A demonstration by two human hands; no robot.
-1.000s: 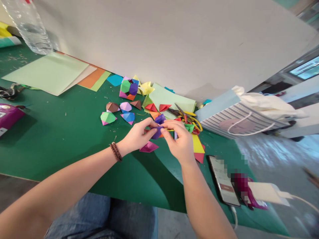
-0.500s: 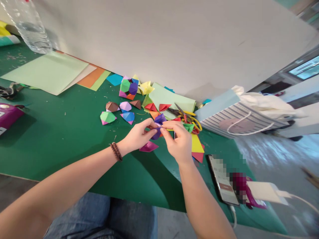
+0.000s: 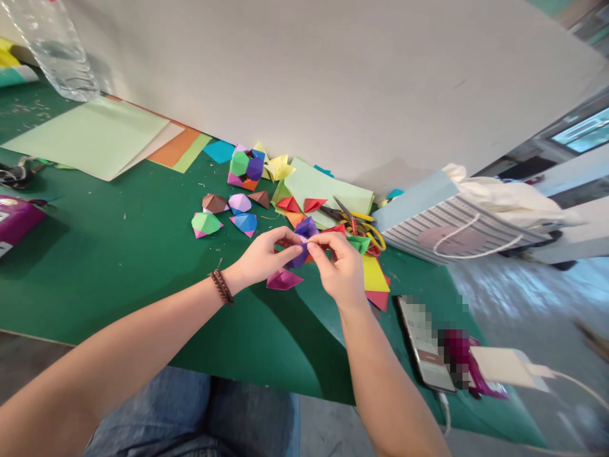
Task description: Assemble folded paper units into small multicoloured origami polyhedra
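Live now: left hand (image 3: 261,257) closed, fingers (image 3: 285,238) curled round a purple origami unit (image 3: 299,244). Right hand (image 3: 339,270) closed too, pinching same unit from other side, fingertips meeting it at centre. Unit's held up between both hands over the green table (image 3: 118,254), partly hidden by fingers. Beaded bracelet (image 3: 221,287) on left wrist. Right below left hand, a pink & purple folded unit (image 3: 284,279) on table. Just past right hand, a green folded unit (image 3: 359,243), yellow-handled scissors (image 3: 354,217) & red folded triangles (image 3: 295,204), all on or by a pale green sheet (image 3: 328,190). Yellow & red paper (image 3: 375,282) beside right wrist. Out left, loose units: green/pink (image 3: 207,223), blue (image 3: 243,223), lilac (image 3: 240,202), brown (image 3: 214,203). Behind them, a multicolour modular ball (image 3: 246,167), part built. Far left, stacked paper sheets (image 3: 85,130), plastic water bottle (image 3: 52,47) above. Far right, striped gift bag (image 3: 457,228); phone (image 3: 425,343) near table edge, screen pixelated.
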